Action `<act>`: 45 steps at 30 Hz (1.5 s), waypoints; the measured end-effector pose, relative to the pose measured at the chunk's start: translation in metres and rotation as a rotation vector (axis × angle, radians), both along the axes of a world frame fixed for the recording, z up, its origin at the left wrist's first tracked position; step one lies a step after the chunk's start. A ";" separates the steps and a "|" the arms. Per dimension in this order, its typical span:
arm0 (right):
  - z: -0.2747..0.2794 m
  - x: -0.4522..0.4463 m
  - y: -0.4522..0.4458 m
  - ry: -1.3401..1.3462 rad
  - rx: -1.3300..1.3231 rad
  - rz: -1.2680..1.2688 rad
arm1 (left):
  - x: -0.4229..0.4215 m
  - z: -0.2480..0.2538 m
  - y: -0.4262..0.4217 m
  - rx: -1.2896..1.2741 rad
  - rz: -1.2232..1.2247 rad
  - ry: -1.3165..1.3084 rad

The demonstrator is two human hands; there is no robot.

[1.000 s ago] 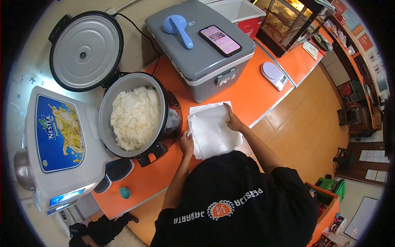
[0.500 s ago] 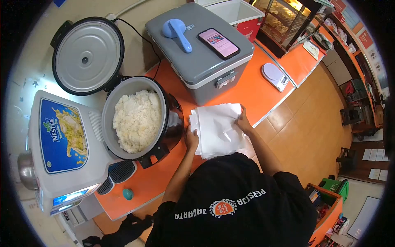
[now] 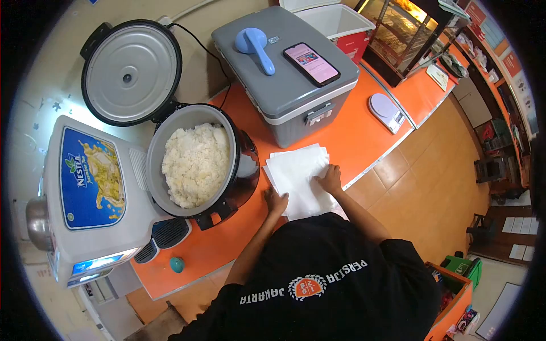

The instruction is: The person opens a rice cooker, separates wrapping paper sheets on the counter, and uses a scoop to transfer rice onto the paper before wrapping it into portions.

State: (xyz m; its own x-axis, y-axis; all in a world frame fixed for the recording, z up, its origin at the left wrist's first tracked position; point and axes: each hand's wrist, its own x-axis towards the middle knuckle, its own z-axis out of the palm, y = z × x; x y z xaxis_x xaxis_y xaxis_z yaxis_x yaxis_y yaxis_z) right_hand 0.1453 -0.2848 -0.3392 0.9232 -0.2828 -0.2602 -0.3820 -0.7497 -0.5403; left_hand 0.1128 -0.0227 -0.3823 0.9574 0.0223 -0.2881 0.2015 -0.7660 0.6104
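Observation:
A stack of white paper sheets [image 3: 301,173] lies slightly fanned on the orange table, in front of my chest. My left hand [image 3: 276,202] is at the stack's lower left edge, thumb over the paper and fingers curled by the edge. My right hand [image 3: 330,181] grips the right edge, its thumb on the top sheet. Left of the paper stands an open rice cooker [image 3: 245,179] full of white rice [image 3: 196,165]. Beyond the sheets is a grey cooler box [image 3: 284,108] with a blue scoop [image 3: 257,51] and a phone [image 3: 311,63] on its lid.
A drink dispenser [image 3: 136,193] stands left of the cooker. Near the front edge is a small teal object [image 3: 177,264]. A lilac scale [image 3: 387,112] sits at the right edge. Farther back are a red-and-white box [image 3: 355,42] and a glass warmer [image 3: 392,40].
Both hands have shifted on the sheets: the left lower and inward, the right inward from the upper right corner. The sheets now lie flatter. The whole view has shifted slightly.

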 end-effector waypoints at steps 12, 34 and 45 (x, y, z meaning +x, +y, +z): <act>-0.021 -0.012 -0.012 -0.022 0.127 0.066 | 0.013 0.013 -0.015 -0.173 0.343 0.131; 0.086 0.009 -0.010 0.109 1.330 0.227 | -0.002 0.163 0.045 -0.812 -0.109 0.241; 0.144 0.020 -0.030 -0.413 1.064 0.442 | 0.011 0.191 0.013 -0.733 -0.093 -0.263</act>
